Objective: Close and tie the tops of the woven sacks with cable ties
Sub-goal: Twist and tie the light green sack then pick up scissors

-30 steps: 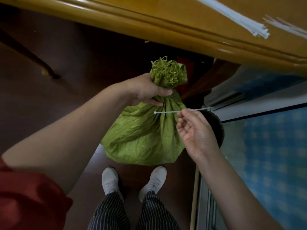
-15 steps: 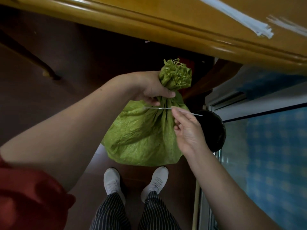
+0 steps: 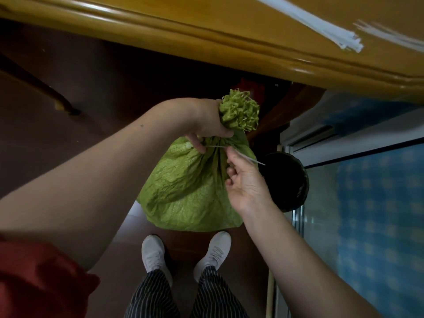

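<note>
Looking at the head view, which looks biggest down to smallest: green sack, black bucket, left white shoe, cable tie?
1. green sack
2. black bucket, partly hidden
3. left white shoe, farther off, so unsure against the bucket
4. cable tie

The woven sack [image 3: 190, 189] is showing a crinkled green weave of plastic strips with a faint sheen, its frayed top [image 3: 239, 111] is splaying into loose ribbon-like strands, and the cable tie [image 3: 250, 159] at its neck is looking like thin, smooth white plastic. The table [image 3: 206, 31] is gleaming as glossy varnished yellow-brown wood, and the bundle of ties [image 3: 321, 31] on it is looking like the same white plastic. The red sleeve [image 3: 34, 278] and striped trousers [image 3: 151, 299] are reading as soft matt cloth, the white shoes [image 3: 152, 253] are showing knitted fabric, and the black bin [image 3: 286, 180] is glinting dully like thin plastic.
</note>
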